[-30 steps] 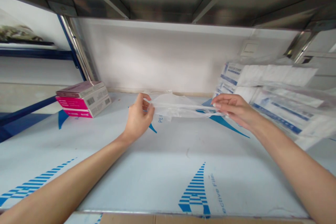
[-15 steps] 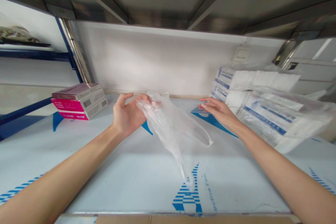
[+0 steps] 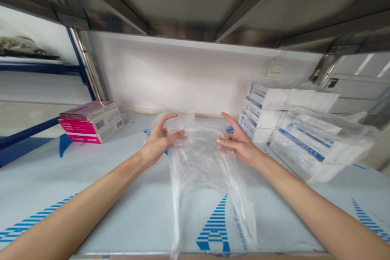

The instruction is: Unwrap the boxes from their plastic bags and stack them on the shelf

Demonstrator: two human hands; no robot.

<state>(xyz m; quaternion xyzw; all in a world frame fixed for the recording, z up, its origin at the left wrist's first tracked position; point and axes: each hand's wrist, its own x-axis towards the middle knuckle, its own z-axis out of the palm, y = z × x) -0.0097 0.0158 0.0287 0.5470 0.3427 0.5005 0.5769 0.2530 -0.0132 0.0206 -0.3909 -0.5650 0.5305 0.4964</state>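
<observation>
A thin, see-through plastic bag with two handles hangs spread out over the film-covered shelf. Its handles trail down toward the front edge. My left hand grips the bag's left side, thumb on the near face and fingers partly hidden behind the plastic. On the other side, my right hand pinches the bag between thumb and fingers, its index finger stretched upward.
Stacked pink-and-white boxes stand at the left. Plastic-wrapped white packs with blue print sit at the right. A metal shelf runs overhead, with a white wall behind.
My right hand has moved in from the right and taken hold of the bag. The bag is now spread wider between both hands, its handles hanging apart toward me.
</observation>
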